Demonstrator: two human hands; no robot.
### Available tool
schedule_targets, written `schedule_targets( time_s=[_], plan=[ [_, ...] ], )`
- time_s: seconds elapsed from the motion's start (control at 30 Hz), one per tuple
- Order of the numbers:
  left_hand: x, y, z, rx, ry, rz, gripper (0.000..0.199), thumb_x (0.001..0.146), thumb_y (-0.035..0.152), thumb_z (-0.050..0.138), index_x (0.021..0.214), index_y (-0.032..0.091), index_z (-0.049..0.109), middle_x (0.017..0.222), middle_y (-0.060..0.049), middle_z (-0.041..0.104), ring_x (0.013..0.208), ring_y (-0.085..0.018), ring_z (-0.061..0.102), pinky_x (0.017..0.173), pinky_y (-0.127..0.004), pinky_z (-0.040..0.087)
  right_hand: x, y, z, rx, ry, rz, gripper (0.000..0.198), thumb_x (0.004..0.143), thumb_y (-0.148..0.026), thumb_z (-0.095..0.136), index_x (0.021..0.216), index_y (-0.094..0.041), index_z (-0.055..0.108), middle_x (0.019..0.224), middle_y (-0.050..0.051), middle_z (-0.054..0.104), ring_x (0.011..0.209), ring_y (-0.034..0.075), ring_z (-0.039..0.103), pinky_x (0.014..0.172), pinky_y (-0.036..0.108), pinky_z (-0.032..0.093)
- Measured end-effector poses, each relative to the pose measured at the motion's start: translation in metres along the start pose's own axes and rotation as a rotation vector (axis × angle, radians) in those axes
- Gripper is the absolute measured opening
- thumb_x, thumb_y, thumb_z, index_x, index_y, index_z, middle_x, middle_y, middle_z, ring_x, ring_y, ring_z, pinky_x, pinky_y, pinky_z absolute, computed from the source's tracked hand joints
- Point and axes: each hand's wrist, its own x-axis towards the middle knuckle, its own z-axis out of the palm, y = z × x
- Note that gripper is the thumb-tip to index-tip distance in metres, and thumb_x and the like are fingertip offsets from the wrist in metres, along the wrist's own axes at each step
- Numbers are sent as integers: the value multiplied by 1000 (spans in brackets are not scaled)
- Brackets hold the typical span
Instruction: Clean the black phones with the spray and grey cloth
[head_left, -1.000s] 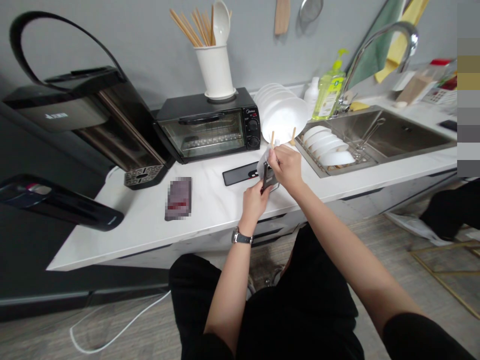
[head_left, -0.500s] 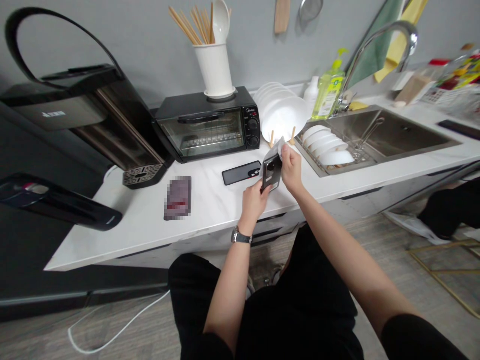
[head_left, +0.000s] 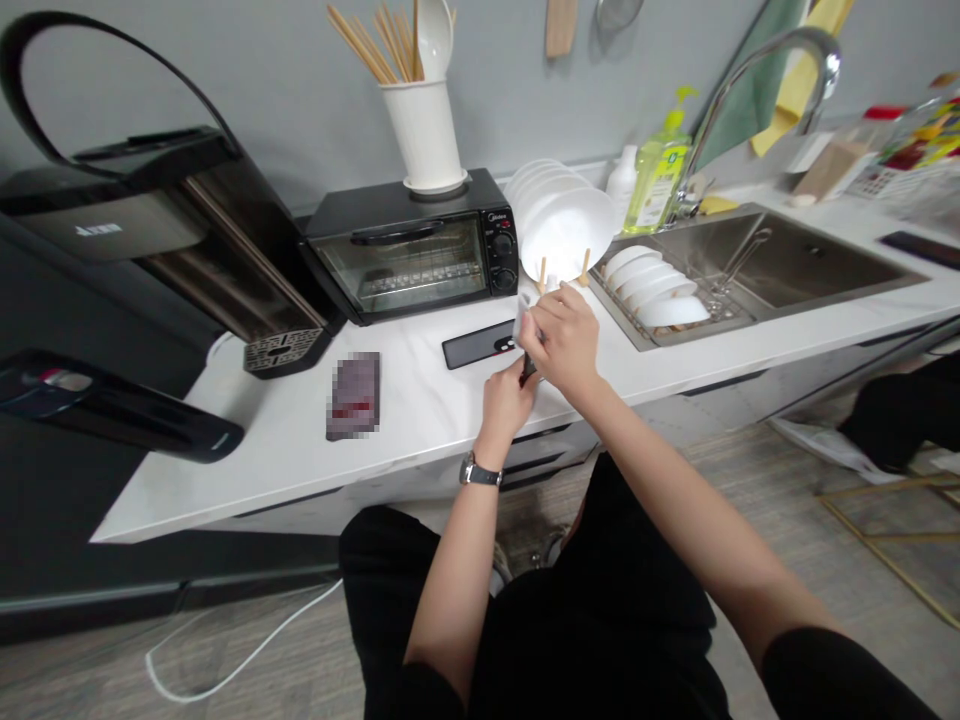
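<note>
My left hand (head_left: pixel 508 405) is closed round the lower end of a dark smartphone (head_left: pixel 529 366), held upright over the counter's front part. My right hand (head_left: pixel 566 335) covers most of the phone, its fingers bent round a thin whitish wipe (head_left: pixel 523 312) pressed against it. Only a small dark part of the phone shows between the two hands. Just behind them, a black phone case (head_left: pixel 476 346) with camera cutouts lies flat on the white counter (head_left: pixel 420 410). Left of it lies a blurred-out purplish flat item (head_left: pixel 355 395).
A toaster oven (head_left: pixel 409 250) carries a white holder (head_left: pixel 424 135) of chopsticks. White plates (head_left: pixel 566 230) stand in a rack beside bowls (head_left: pixel 660 290) at the sink (head_left: pixel 795 265). A black coffee machine (head_left: pixel 187 230) and dark bottle (head_left: pixel 120 410) are on the left.
My right hand has moved from the phone's upper edge down and left across its back, bringing the wipe with it and hiding the camera area. My left hand keeps its hold.
</note>
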Motion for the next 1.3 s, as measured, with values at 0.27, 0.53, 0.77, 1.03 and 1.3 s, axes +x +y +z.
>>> schedule_targets(
  time_s=[0.27, 0.53, 0.77, 1.03, 1.3],
  plan=[
    [-1, 2, 1, -13, 16, 6, 22, 103, 32, 64, 119, 21, 74, 96, -8, 81, 85, -24, 75, 74, -28, 47, 5, 14, 3, -26, -23, -175, 41, 109, -31, 43, 72, -23, 59, 79, 6, 66, 83, 23, 54, 78, 39, 40],
    [-1, -1, 3, -34, 5, -8, 21, 103, 35, 64, 115, 23, 76, 95, -7, 81, 82, -23, 74, 73, -28, 46, 1, 14, 7, 71, 60, 4, 46, 110, -35, 36, 69, -24, 54, 73, 6, 60, 86, 24, 58, 78, 41, 41],
    [-1, -4, 5, -56, 33, -16, 21, 103, 38, 64, 112, 23, 76, 86, -5, 80, 76, -21, 72, 70, -27, 45, -13, 49, 11, 315, 23, 500, 68, 103, -77, 27, 57, -26, 30, 54, -3, 31, 54, 14, 34, 56, 33, 26],
    [0, -4, 5, -38, 8, 28, 24, 103, 36, 64, 121, 24, 75, 93, -6, 81, 81, -22, 74, 72, -27, 46, -50, 40, 14, 517, 19, 729, 71, 92, -90, 31, 62, -27, 33, 57, -5, 30, 56, 13, 29, 54, 32, 25],
    [1, -2, 2, 25, -16, -1, 21, 102, 30, 61, 115, 21, 76, 95, -9, 82, 86, -27, 76, 74, -31, 48, 6, 1, -7, 148, -109, 31, 51, 111, -48, 38, 69, -23, 53, 72, 2, 55, 77, 19, 50, 78, 37, 39]
  ],
)
